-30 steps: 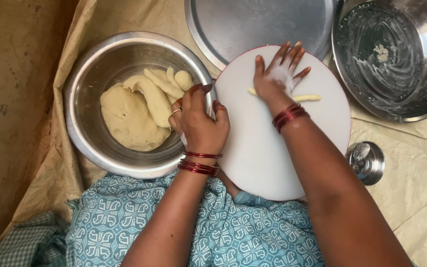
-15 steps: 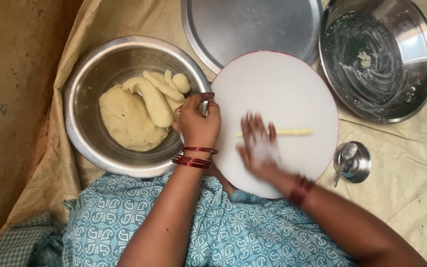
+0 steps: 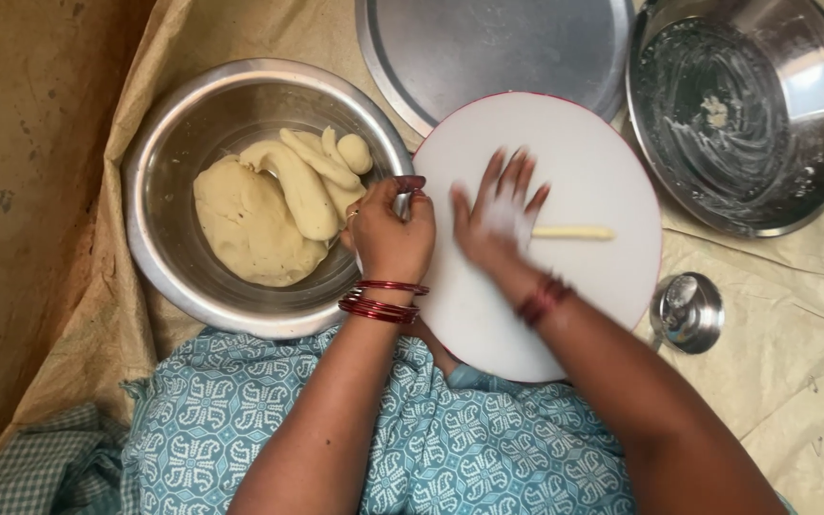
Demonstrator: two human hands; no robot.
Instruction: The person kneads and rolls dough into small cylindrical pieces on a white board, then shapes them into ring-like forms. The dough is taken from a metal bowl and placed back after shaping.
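At the far left a steel bowl point(image 3: 264, 195) sat on a tan cloth point(image 3: 793, 381) spread over the floor. In it lay a big lump of dough point(image 3: 250, 224), unshaped, with a few rolled ropes point(image 3: 321, 172) and a small ball beside it, so most of the dough looked yet to be rolled.

The left hand point(image 3: 388, 234) was curled, fingers closed at the bowl's rim; whether it pinched dough I cannot tell. The right hand point(image 3: 498, 215) lay flat and open, fingers spread, on a round white board point(image 3: 584, 162), pressing one end of a thin strip point(image 3: 574, 232) that poked out to the right, partly rolled.

Beyond were a flat steel plate point(image 3: 498, 48), a smeared pan point(image 3: 741, 114), nearly empty, and a small steel cup point(image 3: 687, 313).
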